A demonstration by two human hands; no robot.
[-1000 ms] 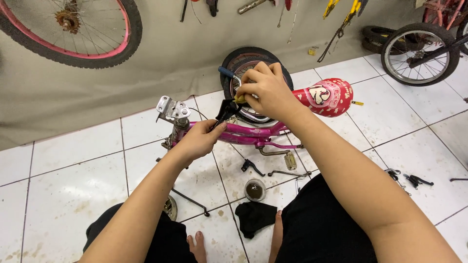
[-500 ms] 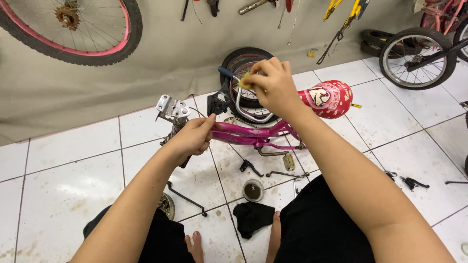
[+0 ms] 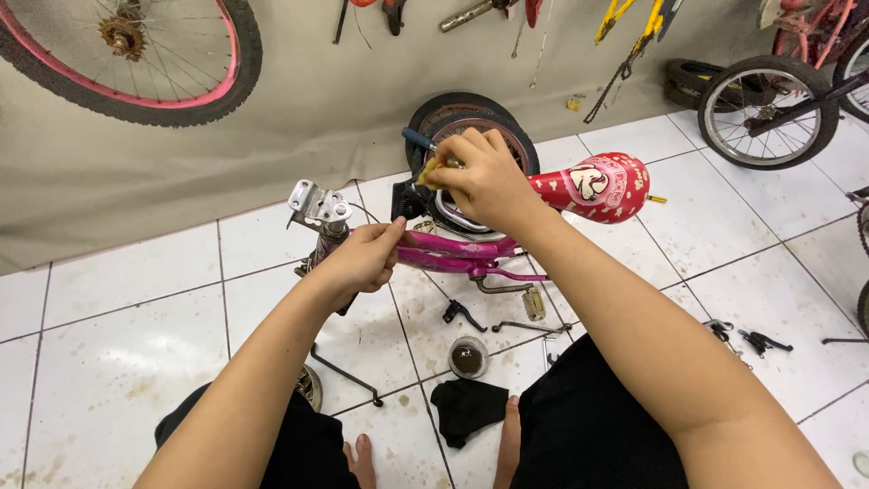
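**Two hands on a small pink bicycle frame**

A person sits on the white tiled floor (image 3: 127, 380) with a small pink bicycle frame (image 3: 453, 255) lying across it in front of their knees. The left hand (image 3: 362, 258) is wrapped around the front end of the frame, just below the silver stem clamp (image 3: 317, 206), its grip closed firmly on the pink tube. The right hand (image 3: 484, 181) is raised over the rear wheel (image 3: 520, 149), its fingers pinched together on a small yellow piece (image 3: 427, 175); what that piece is cannot be made out. Just beside this hand lies the red saddle (image 3: 597, 187) with its white and yellow pattern.

On the floor between frame and legs sit a small round tin (image 3: 468, 356), a black cloth (image 3: 466, 407), a pedal (image 3: 534, 303) and some loose dark metal parts (image 3: 751, 340) off to the right. A large pink-rimmed wheel (image 3: 136, 54) hangs on the grey wall, with tools (image 3: 634, 18) beside it, and another bicycle wheel (image 3: 769, 109) stands at the far right.
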